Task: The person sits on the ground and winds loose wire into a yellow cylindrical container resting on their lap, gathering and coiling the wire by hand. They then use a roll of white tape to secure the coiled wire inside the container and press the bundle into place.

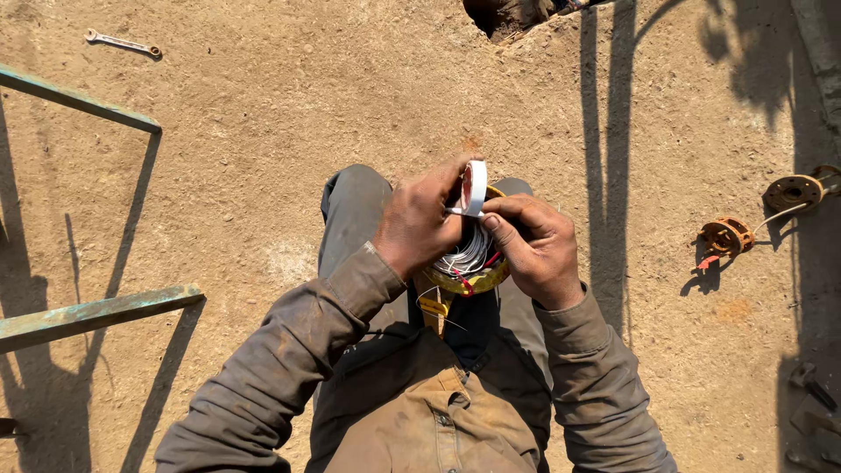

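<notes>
We see a roll of white tape (474,187) that looks smooth and a bit shiny, like plastic. Under it sits a yellow metal ring (464,282) with thin white and red wires (467,256) that look like smooth plastic. Our sleeves (289,350) are rough brown cloth, dusty and matt. The ground (263,114) is dry, grainy dirt. The wrench (123,43) is grey metal. The round flanges (727,235) are rusty, rough metal. The green bars (96,314) are painted metal, worn and dull.
</notes>
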A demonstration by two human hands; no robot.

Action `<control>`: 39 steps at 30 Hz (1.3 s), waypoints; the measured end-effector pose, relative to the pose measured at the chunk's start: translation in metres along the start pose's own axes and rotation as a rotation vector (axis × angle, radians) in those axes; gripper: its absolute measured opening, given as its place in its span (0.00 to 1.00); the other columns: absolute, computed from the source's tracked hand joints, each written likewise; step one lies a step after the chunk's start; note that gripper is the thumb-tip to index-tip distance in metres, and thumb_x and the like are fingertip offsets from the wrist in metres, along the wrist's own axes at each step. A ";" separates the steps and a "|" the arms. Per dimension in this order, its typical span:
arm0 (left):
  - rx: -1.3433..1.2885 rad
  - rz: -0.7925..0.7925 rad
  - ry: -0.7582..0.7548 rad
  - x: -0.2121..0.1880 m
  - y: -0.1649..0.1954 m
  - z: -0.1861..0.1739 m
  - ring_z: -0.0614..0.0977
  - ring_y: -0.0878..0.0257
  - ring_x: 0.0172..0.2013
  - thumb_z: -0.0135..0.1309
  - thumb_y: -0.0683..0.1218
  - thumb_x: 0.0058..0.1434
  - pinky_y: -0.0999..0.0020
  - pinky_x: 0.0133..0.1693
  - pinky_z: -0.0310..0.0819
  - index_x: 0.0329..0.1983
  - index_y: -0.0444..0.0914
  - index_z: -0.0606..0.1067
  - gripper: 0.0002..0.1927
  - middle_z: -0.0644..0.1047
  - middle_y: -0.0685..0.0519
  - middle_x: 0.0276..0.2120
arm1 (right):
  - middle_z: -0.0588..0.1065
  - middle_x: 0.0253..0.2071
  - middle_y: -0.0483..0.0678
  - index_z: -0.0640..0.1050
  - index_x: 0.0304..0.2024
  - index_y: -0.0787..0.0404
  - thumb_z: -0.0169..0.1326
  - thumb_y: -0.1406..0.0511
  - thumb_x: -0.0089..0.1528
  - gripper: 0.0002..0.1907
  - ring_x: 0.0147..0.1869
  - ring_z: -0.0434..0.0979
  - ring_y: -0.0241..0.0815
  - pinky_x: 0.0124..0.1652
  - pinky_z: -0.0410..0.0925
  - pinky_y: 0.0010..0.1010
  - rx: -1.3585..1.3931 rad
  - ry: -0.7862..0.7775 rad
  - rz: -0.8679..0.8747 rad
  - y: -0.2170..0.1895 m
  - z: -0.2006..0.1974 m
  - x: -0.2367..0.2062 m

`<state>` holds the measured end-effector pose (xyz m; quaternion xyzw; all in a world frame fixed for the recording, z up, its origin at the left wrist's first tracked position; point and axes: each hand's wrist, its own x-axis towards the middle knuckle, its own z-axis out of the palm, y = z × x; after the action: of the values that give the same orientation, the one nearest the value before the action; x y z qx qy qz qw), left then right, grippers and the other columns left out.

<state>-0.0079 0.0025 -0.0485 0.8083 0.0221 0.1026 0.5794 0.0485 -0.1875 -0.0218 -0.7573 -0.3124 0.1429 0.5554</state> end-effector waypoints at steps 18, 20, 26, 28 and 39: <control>-0.075 0.401 -0.128 -0.032 -0.004 -0.033 0.82 0.50 0.52 0.65 0.37 0.55 0.63 0.52 0.80 0.62 0.46 0.70 0.32 0.73 0.42 0.53 | 0.79 0.41 0.50 0.82 0.47 0.68 0.58 0.71 0.68 0.07 0.44 0.79 0.34 0.43 0.71 0.23 0.070 0.035 0.049 0.010 0.006 -0.008; -0.070 0.294 -0.008 -0.028 -0.005 -0.020 0.81 0.50 0.54 0.63 0.37 0.55 0.62 0.53 0.80 0.69 0.41 0.63 0.39 0.70 0.40 0.58 | 0.79 0.41 0.49 0.81 0.46 0.68 0.58 0.71 0.67 0.07 0.44 0.79 0.34 0.43 0.72 0.23 0.031 0.002 -0.024 0.006 0.008 -0.008; 0.056 -0.001 -0.001 -0.017 0.002 0.002 0.84 0.54 0.47 0.56 0.38 0.61 0.61 0.48 0.80 0.77 0.41 0.61 0.40 0.80 0.47 0.45 | 0.79 0.42 0.49 0.81 0.46 0.69 0.56 0.71 0.67 0.07 0.45 0.79 0.35 0.44 0.72 0.24 0.025 -0.021 0.036 -0.001 0.001 -0.011; -0.317 0.108 -0.091 -0.015 0.000 0.000 0.81 0.56 0.52 0.58 0.38 0.58 0.61 0.53 0.77 0.76 0.36 0.57 0.42 0.77 0.46 0.51 | 0.78 0.42 0.50 0.81 0.46 0.69 0.56 0.71 0.67 0.07 0.45 0.79 0.35 0.45 0.72 0.24 0.004 -0.025 0.045 0.001 -0.003 -0.013; -0.527 0.152 -0.124 -0.021 -0.002 -0.022 0.80 0.62 0.54 0.66 0.45 0.60 0.68 0.57 0.77 0.67 0.35 0.68 0.33 0.77 0.48 0.51 | 0.82 0.44 0.52 0.81 0.50 0.70 0.57 0.70 0.68 0.10 0.48 0.83 0.36 0.47 0.76 0.24 0.137 0.100 0.087 0.017 0.010 -0.008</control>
<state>-0.0330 0.0206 -0.0463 0.6337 -0.1015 0.0983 0.7606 0.0421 -0.1881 -0.0419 -0.7367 -0.2407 0.1500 0.6139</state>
